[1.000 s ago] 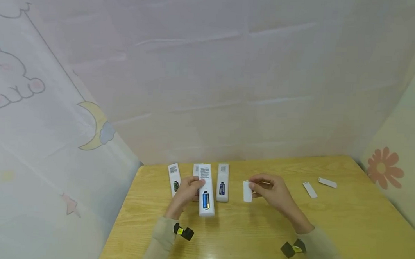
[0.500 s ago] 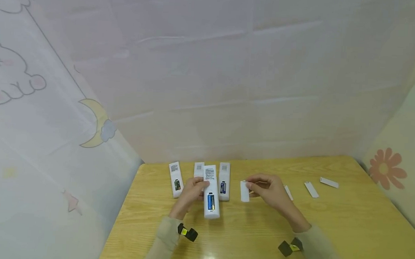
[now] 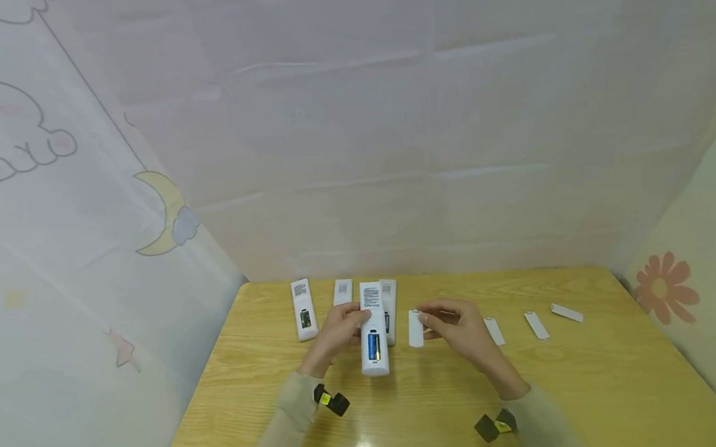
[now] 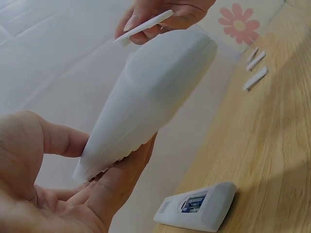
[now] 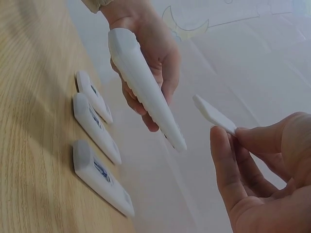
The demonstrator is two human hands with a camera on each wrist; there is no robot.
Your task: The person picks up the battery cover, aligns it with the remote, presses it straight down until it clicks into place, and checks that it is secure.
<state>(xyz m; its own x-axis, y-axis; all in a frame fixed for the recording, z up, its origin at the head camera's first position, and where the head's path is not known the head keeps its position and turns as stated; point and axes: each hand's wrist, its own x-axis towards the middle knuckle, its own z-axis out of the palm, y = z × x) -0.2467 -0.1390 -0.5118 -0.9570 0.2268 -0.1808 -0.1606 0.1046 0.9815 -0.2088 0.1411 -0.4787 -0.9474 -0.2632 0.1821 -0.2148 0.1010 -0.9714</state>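
Observation:
My left hand (image 3: 338, 330) grips a white remote control (image 3: 372, 319) above the table, its back turned up. Two batteries (image 3: 374, 347), one blue and one dark and gold, lie in its uncovered compartment. Just to the right, my right hand (image 3: 458, 330) pinches a thin white battery cover (image 3: 416, 329) between thumb and fingers. In the right wrist view the cover (image 5: 214, 115) and the held remote (image 5: 143, 80) are apart, with a small gap between them. The left wrist view shows the held remote (image 4: 146, 87) from its side, so its compartment is hidden there.
Three more white remotes lie face down at the back: a left one (image 3: 303, 312), a middle one (image 3: 343, 290) partly hidden, and a right one (image 3: 389, 299) behind the held remote. Three loose covers (image 3: 536, 325) lie on the wooden table (image 3: 445, 410) to the right.
The held remote has moved right, now overlapping the right-hand remote on the table. The cover in my right hand has shifted left, narrowing the gap between them.

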